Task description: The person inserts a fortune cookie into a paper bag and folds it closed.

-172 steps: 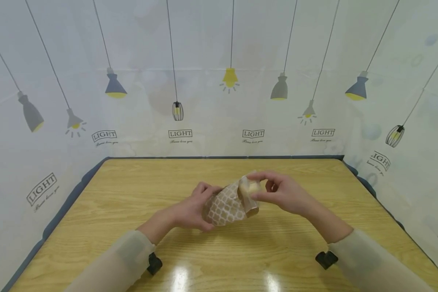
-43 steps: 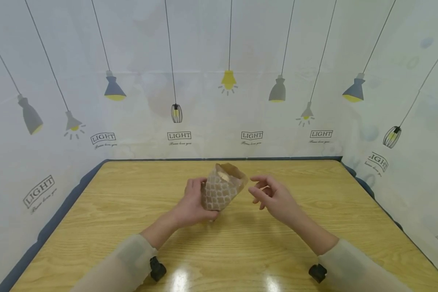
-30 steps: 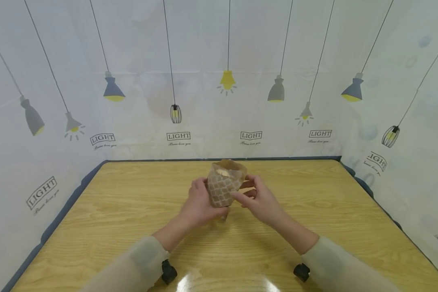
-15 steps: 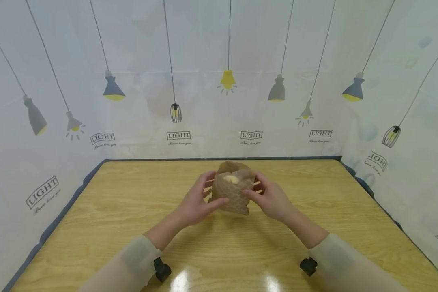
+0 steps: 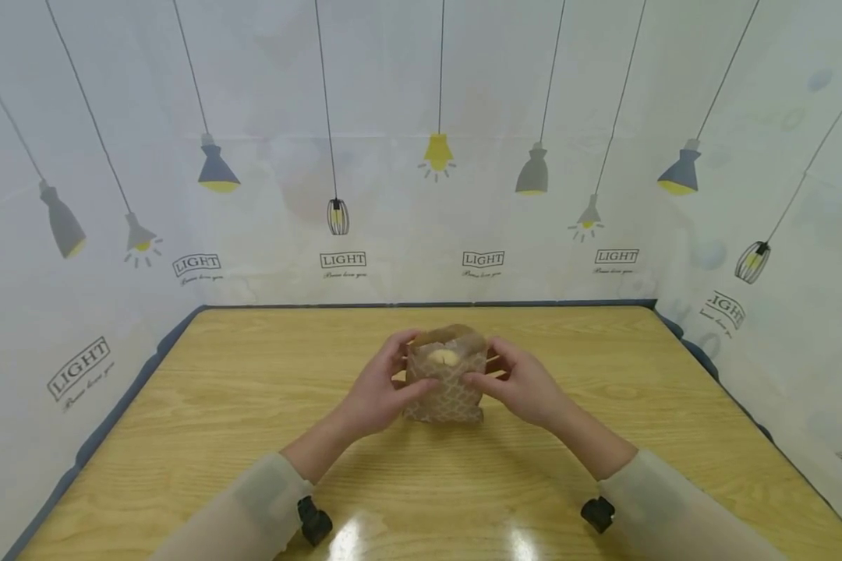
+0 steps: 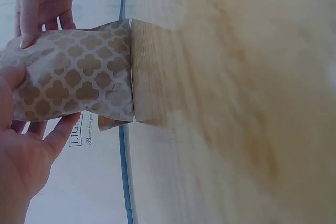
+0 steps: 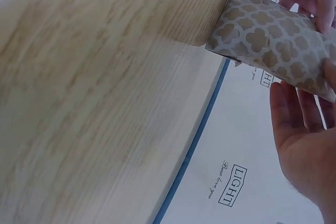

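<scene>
A brown paper bag (image 5: 449,393) with a pale lattice pattern stands upright at the middle of the table, mouth open toward the top. Inside, near the mouth, shows a rounded pale-yellow thing (image 5: 443,357); its kind cannot be told. My left hand (image 5: 379,389) grips the bag's left side, thumb on the front and fingers behind. My right hand (image 5: 522,386) holds the right side the same way. In the left wrist view the bottom edge of the patterned bag (image 6: 79,74) meets its reflection on the tabletop. The right wrist view shows the bag (image 7: 273,40) between both hands.
The glossy wooden table (image 5: 252,366) has a dark blue edging (image 5: 393,304) along the back. Behind and at both sides hangs a white cloth (image 5: 393,78) printed with lamps. A small black device (image 5: 314,520) sits at each cuff.
Earlier the bag was tilted in my left hand while my right hand worked at its folded top. The top has opened, my right hand has taken the other side, and the bag has come down upright.
</scene>
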`<state>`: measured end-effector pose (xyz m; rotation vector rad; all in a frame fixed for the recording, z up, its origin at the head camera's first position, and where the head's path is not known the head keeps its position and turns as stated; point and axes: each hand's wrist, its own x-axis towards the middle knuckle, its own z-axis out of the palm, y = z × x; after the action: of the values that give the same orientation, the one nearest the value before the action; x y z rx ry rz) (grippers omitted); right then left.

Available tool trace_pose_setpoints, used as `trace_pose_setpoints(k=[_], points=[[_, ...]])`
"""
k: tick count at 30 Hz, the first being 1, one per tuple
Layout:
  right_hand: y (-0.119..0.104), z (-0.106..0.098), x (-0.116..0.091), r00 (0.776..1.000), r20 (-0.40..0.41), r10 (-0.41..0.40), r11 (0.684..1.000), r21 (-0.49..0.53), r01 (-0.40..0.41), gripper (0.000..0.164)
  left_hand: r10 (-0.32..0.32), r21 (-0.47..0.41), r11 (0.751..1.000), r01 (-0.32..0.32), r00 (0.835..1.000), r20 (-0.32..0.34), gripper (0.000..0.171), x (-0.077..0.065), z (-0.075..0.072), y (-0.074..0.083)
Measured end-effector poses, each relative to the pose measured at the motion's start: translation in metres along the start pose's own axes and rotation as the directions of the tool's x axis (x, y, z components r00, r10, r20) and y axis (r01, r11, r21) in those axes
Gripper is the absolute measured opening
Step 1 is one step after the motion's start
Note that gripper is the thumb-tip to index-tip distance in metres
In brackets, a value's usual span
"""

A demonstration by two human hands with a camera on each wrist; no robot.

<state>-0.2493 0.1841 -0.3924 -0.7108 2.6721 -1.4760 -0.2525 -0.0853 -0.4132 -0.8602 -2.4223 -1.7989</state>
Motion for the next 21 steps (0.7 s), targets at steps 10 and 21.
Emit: trace_pose_setpoints(k=[10,21], points=[[0.001,0.000,-0.002,0.998,-0.044,-0.041,0.999,-0.007,0.040,0.056,0.164,0.187,0.971,-0.152,0.985,-0.050,0.083,-0.004,-0.002,-0.003],[-0.009,-0.001,-0.006,0.940,-0.065,-0.336,0.909,-0.284,0.305,0.066,0.374,0.400,0.850,-0.343,0.928,0.001,0.049,-0.006,-0.008,-0.003]])
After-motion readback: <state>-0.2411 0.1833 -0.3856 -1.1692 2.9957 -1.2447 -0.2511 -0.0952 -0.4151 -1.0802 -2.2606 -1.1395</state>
